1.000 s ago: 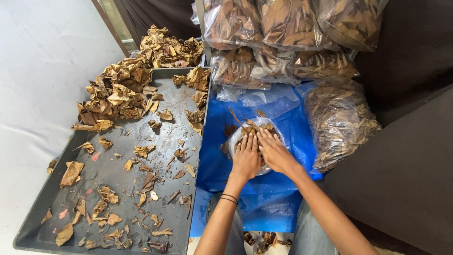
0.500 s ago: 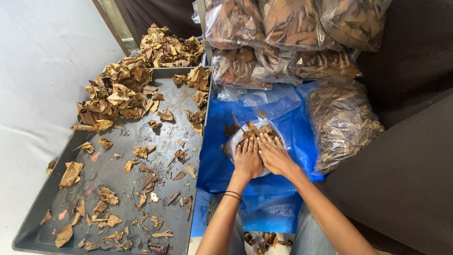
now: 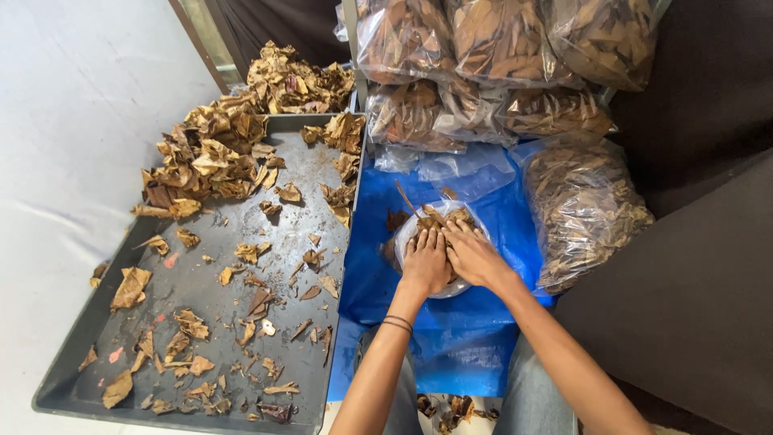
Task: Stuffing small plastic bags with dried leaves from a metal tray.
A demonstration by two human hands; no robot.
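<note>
Head view, steeply down, close

The leaves (image 3: 211,157) look dry, brittle and matt, with crinkled brown surfaces. The tray (image 3: 193,286) is dark grey, apparently metal, dull and scuffed with pale marks. The sheet (image 3: 483,322) is blue plastic, slightly shiny and creased. The bags (image 3: 499,40) stacked behind are clear thin plastic, glossy and wrinkled, catching the light. The small bag (image 3: 405,234) under the left hand (image 3: 424,262) and right hand (image 3: 471,254) is the same clear film. A dark cloth (image 3: 692,89) at the right looks soft and matt
</note>
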